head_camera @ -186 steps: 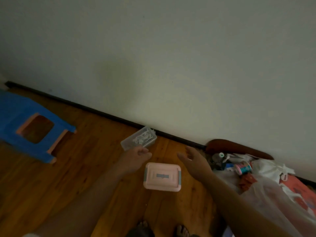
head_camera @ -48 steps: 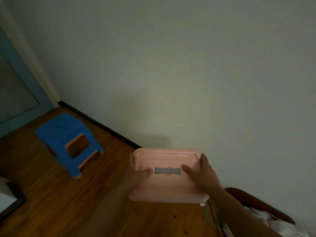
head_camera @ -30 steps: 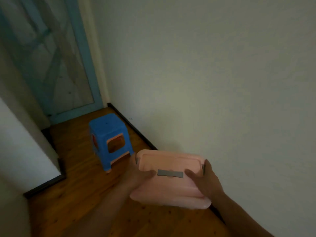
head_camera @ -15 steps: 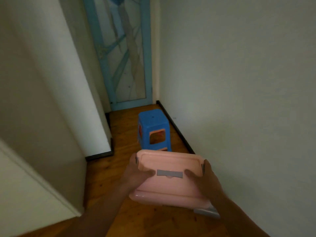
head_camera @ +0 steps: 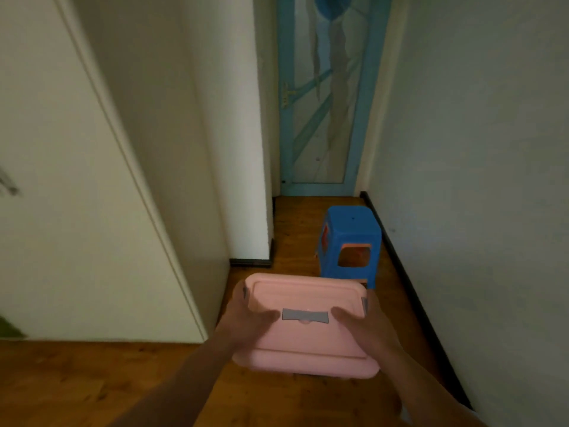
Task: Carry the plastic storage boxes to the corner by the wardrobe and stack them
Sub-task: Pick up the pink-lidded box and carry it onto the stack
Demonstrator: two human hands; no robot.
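Note:
A pink plastic storage box (head_camera: pixel 308 343) with grey clips and a grey lid handle is held in the air in front of me, above the wooden floor. My left hand (head_camera: pixel 243 322) grips its left side with the thumb over the lid. My right hand (head_camera: pixel 366 328) grips its right side, thumb on the lid near the handle. The white wardrobe (head_camera: pixel 92 180) fills the left of the view. The other storage boxes are out of view.
A blue plastic stool (head_camera: pixel 349 245) stands on the floor just beyond the box, near the right wall (head_camera: pixel 477 180). A blue-framed glass door (head_camera: pixel 323 97) closes the end of the narrow passage. A white wall section (head_camera: pixel 234 134) juts out past the wardrobe.
I lifted the pink box off the floor with both hands and turned left. The view swung from the bare wall to the passage with wardrobe, stool and door.

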